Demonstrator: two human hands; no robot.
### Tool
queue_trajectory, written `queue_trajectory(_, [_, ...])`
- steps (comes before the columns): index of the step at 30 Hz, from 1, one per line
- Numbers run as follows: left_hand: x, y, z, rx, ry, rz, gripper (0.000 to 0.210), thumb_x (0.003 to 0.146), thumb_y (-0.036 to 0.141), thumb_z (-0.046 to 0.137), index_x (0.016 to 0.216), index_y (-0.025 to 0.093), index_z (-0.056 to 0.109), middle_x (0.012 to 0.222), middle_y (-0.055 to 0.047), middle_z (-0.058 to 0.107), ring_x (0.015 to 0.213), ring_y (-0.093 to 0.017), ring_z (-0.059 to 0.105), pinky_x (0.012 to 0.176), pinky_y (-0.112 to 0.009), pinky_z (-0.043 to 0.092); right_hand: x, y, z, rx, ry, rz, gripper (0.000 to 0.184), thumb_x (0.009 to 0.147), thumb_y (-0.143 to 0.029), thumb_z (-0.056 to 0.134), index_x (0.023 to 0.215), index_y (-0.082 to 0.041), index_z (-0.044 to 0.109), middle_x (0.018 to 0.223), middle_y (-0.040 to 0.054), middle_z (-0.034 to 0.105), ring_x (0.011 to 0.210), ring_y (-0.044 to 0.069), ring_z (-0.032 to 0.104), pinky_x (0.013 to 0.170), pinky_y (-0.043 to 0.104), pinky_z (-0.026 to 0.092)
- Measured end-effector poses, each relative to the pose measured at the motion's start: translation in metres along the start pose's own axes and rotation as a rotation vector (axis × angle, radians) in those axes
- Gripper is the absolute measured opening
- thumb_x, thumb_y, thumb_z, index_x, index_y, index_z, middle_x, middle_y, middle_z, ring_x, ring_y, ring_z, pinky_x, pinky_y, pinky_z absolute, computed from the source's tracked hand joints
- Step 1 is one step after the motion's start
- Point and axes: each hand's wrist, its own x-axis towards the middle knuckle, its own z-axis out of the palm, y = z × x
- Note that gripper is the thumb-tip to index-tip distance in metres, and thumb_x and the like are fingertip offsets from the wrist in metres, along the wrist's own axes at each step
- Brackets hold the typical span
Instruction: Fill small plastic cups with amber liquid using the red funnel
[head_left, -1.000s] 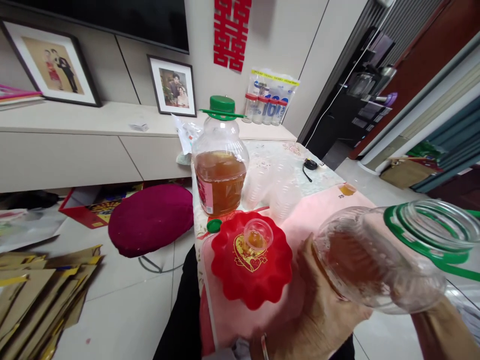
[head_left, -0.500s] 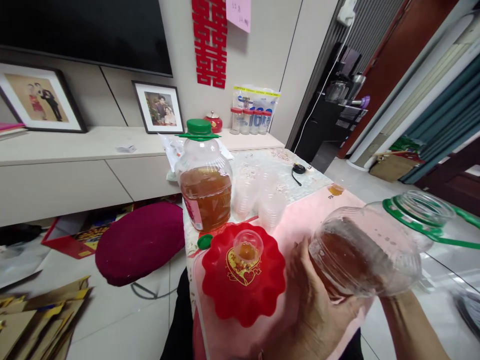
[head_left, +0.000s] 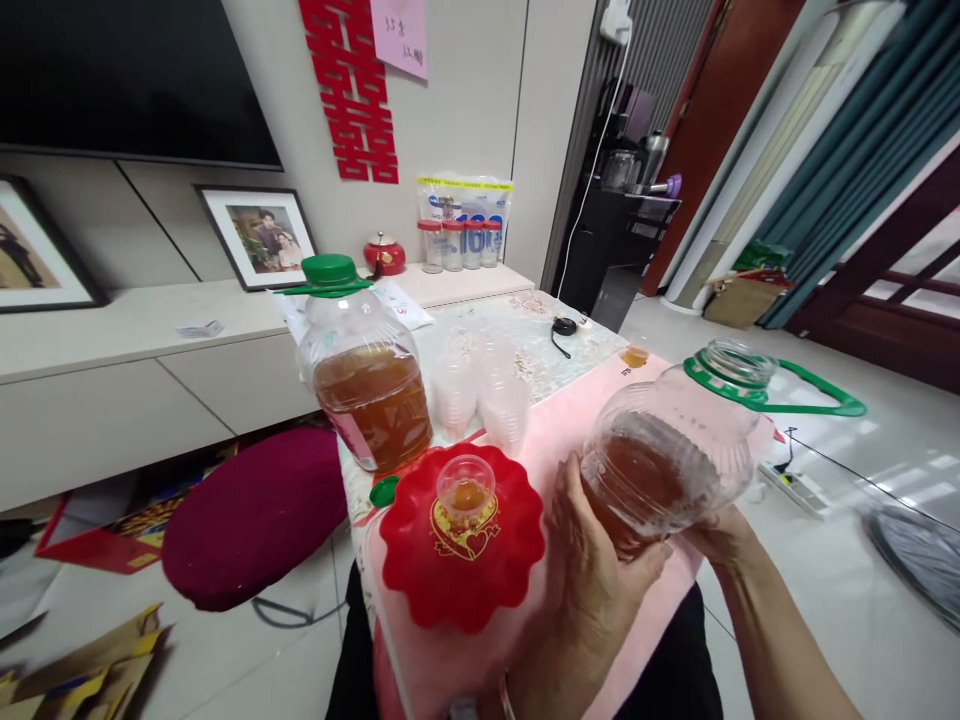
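Note:
A large clear plastic jug (head_left: 652, 470) with brown liquid, probably honey, leans to the right, its green-collared mouth uncapped and its green handle sticking out. My left hand (head_left: 600, 560) wraps the jug's lower left side. Under its right side, my right hand (head_left: 716, 535) supports the jug, its fingers mostly hidden. To the left, a small clear plastic cup (head_left: 466, 487) with some amber liquid stands on a red scalloped plate (head_left: 409, 560). Behind that plate is a second jug (head_left: 375, 400), upright, green-capped and partly full of brown liquid. A green cap (head_left: 384, 491) lies beside the plate.
Stacks of clear plastic cups (head_left: 502, 405) stand behind the plate on the table. Farther back are a black tape measure (head_left: 564, 327) and a small cup of amber liquid (head_left: 634, 356). A dark red stool (head_left: 255, 510) stands at the left.
The jug in my hands has tipped back toward upright, and its mouth has come up and to the left. The view has turned to the right. Both hands keep their hold.

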Motion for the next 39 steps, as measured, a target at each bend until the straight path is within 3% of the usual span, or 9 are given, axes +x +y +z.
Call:
queue_trajectory(4, [-0.005, -0.007, 0.005, 0.054, 0.023, 0.098, 0.123, 0.078, 0.047, 0.093, 0.173, 0.016, 0.023, 0.171, -0.029, 0.037, 0.163, -0.044, 0.040, 0.133, -0.064, 0.047, -0.016, 0.005, -0.004, 0.136, -0.018, -0.012, 0.051, 0.087, -0.056, 0.090, 0.121, -0.021, 0.076, 0.108, 0.0049, 0.080, 0.096, 0.023, 0.078, 0.095, 0.049, 0.065])
queue_trajectory(10, [-0.017, 0.001, -0.001, 0.082, 0.104, 0.173, 0.132, 0.073, 0.027, 0.095, 0.174, 0.020, 0.010, 0.174, -0.025, 0.033, 0.165, -0.040, 0.038, 0.133, -0.058, 0.049, -0.045, 0.001, 0.020, 0.216, 0.136, 0.040, 0.067, 0.074, -0.060, 0.096, 0.127, -0.023, 0.080, 0.125, 0.0142, 0.082, 0.128, 0.037, 0.072, 0.118, 0.064, 0.052])
queue_trajectory(13, [-0.018, 0.012, -0.019, 0.040, 0.173, 0.195, 0.136, 0.064, 0.011, 0.093, 0.174, 0.028, 0.014, 0.173, -0.018, 0.036, 0.163, -0.036, 0.040, 0.133, -0.053, 0.050, -0.056, -0.003, 0.021, 0.228, 0.274, 0.070, 0.065, 0.069, -0.057, 0.099, 0.125, -0.028, 0.082, 0.140, 0.0138, 0.078, 0.139, 0.039, 0.066, 0.132, 0.067, 0.034])
queue_trajectory(17, [-0.002, 0.012, -0.064, 0.070, 0.269, 0.244, 0.120, 0.081, 0.021, 0.085, 0.175, 0.032, 0.011, 0.173, -0.019, 0.033, 0.164, -0.038, 0.036, 0.134, -0.070, 0.039, -0.074, -0.002, 0.018, 0.235, 0.418, 0.114, 0.067, 0.061, -0.053, 0.104, 0.120, -0.028, 0.085, 0.132, 0.0135, 0.081, 0.127, 0.038, 0.073, 0.135, 0.070, 0.024])
queue_trajectory(21, [0.025, -0.008, -0.118, 0.211, 0.335, 0.061, 0.112, 0.081, 0.035, 0.084, 0.172, 0.026, 0.019, 0.173, -0.021, 0.030, 0.164, -0.041, 0.035, 0.133, -0.070, 0.039, -0.093, 0.002, 0.019, 0.224, 0.560, 0.121, 0.056, 0.066, -0.051, 0.103, 0.114, -0.027, 0.086, 0.112, 0.0080, 0.086, 0.103, 0.027, 0.080, 0.130, 0.060, 0.041])
queue_trajectory(23, [0.035, -0.021, -0.139, 0.194, 0.255, -0.082, 0.114, 0.078, 0.041, 0.085, 0.170, 0.022, 0.021, 0.174, -0.021, 0.028, 0.165, -0.041, 0.034, 0.136, -0.068, 0.036, -0.102, 0.003, 0.019, 0.215, 0.612, 0.116, 0.051, 0.066, -0.050, 0.103, 0.109, -0.027, 0.086, 0.101, 0.0037, 0.086, 0.093, 0.020, 0.079, 0.113, 0.042, 0.058])
queue_trajectory(26, [0.045, -0.036, -0.156, 0.107, 0.117, -0.218, 0.117, 0.077, 0.043, 0.084, 0.171, 0.019, 0.018, 0.176, -0.021, 0.028, 0.168, -0.038, 0.031, 0.140, -0.064, 0.031, -0.113, 0.004, 0.018, 0.202, 0.621, 0.126, 0.049, 0.065, -0.050, 0.104, 0.104, -0.027, 0.087, 0.092, 0.0017, 0.084, 0.086, 0.016, 0.078, 0.086, 0.024, 0.066])
queue_trajectory(33, [0.054, -0.057, -0.158, -0.085, -0.025, -0.313, 0.115, 0.080, 0.042, 0.082, 0.171, 0.024, 0.014, 0.161, -0.016, 0.053, 0.147, -0.031, 0.059, 0.128, -0.055, 0.049, -0.133, 0.003, 0.018, 0.119, 0.525, 0.140, 0.049, 0.066, -0.051, 0.104, 0.105, -0.027, 0.088, 0.089, 0.0048, 0.082, 0.083, 0.017, 0.077, 0.079, 0.019, 0.066])
queue_trajectory(39, [0.056, -0.064, -0.151, -0.177, -0.003, -0.332, 0.108, 0.075, 0.042, 0.081, 0.164, 0.019, 0.025, 0.151, -0.019, 0.060, 0.147, -0.032, 0.059, 0.126, -0.057, 0.051, -0.141, 0.003, 0.022, -0.025, 0.449, 0.115, 0.042, 0.072, -0.054, 0.099, 0.106, -0.030, 0.088, 0.089, 0.0059, 0.081, 0.081, 0.017, 0.075, 0.075, 0.018, 0.064])
